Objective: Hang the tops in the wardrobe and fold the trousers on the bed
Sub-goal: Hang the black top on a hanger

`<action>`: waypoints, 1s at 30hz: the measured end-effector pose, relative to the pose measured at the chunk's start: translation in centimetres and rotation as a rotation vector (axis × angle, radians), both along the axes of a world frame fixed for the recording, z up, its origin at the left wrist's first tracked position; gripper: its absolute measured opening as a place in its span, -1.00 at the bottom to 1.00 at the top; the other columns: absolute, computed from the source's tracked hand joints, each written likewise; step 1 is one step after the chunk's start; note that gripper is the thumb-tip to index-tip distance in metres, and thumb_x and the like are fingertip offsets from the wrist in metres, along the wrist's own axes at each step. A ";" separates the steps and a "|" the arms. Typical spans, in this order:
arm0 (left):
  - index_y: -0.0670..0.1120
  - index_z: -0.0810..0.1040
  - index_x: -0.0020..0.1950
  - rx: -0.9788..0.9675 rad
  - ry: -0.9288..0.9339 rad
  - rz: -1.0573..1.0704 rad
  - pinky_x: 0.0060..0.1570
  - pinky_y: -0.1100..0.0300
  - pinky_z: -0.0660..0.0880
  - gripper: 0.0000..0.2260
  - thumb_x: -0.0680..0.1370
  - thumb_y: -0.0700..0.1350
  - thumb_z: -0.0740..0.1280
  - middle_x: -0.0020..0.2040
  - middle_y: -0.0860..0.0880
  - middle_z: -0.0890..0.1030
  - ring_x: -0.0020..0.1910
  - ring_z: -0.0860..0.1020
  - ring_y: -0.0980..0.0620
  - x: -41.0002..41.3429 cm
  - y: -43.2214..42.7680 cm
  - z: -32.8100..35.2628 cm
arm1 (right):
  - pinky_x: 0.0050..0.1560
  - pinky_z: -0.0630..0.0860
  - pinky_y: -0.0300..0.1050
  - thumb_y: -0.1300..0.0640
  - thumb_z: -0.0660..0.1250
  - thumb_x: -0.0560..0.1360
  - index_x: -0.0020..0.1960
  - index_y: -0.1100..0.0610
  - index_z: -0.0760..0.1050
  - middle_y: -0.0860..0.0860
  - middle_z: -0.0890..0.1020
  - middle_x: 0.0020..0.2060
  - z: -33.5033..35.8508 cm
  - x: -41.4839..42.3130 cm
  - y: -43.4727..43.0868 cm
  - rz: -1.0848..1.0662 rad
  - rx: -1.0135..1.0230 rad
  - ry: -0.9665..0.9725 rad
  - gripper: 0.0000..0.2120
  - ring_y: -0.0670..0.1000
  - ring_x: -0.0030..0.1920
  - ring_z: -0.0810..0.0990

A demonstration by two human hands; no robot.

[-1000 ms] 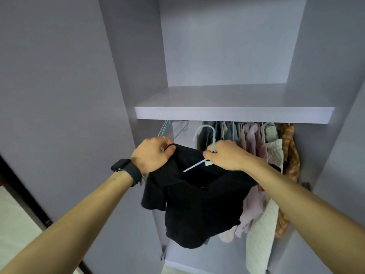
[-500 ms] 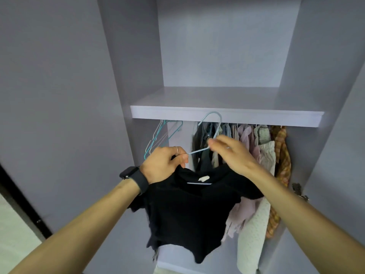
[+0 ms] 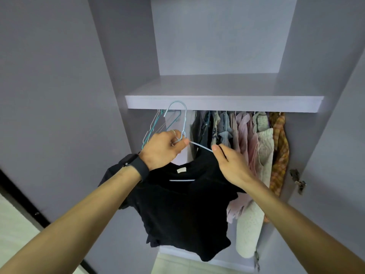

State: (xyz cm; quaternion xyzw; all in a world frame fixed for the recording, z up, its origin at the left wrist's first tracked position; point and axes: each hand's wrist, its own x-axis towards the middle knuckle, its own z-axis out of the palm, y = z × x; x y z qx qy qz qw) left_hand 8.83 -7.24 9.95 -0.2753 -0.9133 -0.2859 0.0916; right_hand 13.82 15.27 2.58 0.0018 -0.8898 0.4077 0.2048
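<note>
Lilac-grey wardrobe (image 3: pixel 217 104): L hand (image 3: pixel 164 149) fisted on pale-blue wire hanger (image 3: pixel 184 119) neck, R hand (image 3: pixel 231 165) pinching its arm; black short-sleeved cotton top (image 3: pixel 187 210) prob. light, limp, slippy, so carry by hanger neck.

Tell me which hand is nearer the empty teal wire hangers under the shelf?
Left. The left hand, gripping the light blue wire hanger, sits just beside the empty teal wire hangers; the right hand, pinching the black fabric top, is farther right.

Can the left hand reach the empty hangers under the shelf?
Probably yes: the empty hangers hang just beyond the left hand, nothing between, but its grip holds the hanger of the black top.
</note>
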 end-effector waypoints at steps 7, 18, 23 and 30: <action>-0.05 0.56 -0.14 0.037 -0.047 0.020 -0.08 0.19 0.46 -0.74 0.61 0.11 0.31 -0.27 0.06 0.63 -0.21 0.57 0.11 -1.2 -1.2 -0.8 | 0.10 0.40 -0.26 -0.19 0.20 0.61 0.12 0.03 0.63 -0.17 0.58 -0.06 -0.2 1.7 1.6 -0.022 -0.011 0.235 -0.63 -0.15 0.04 0.55; -0.11 0.61 -0.13 0.170 -0.144 -0.105 -0.12 0.25 0.42 -0.74 0.62 0.04 0.33 -0.15 -0.15 0.65 -0.19 0.52 -0.06 -1.2 0.4 -0.8 | 0.08 0.55 -0.16 -0.03 0.35 0.60 0.23 -0.05 0.64 -0.24 0.68 0.03 0.3 0.3 3.8 0.168 0.212 0.019 -0.76 -0.29 0.00 0.61; -0.12 0.56 -0.20 0.139 -0.085 -0.045 -0.26 0.47 0.35 -0.70 0.62 0.06 0.33 -0.25 -0.05 0.57 -0.32 0.45 0.18 -1.5 0.4 -0.9 | 0.00 0.53 -0.30 0.08 0.40 0.58 0.15 -0.01 0.69 -0.19 0.70 -0.05 -0.4 0.1 3.0 0.101 -0.007 0.199 -0.83 -0.18 -0.03 0.64; -0.02 0.65 -0.16 0.132 -0.166 -0.045 -0.17 0.44 0.40 -0.79 0.61 0.03 0.36 -0.16 0.08 0.65 -0.21 0.55 0.18 -1.6 0.4 -1.1 | 0.21 0.44 -0.33 -0.02 0.45 0.52 0.28 -0.07 0.62 -0.20 0.65 0.09 -0.1 0.5 2.6 0.124 0.073 0.212 -0.67 -0.23 0.13 0.58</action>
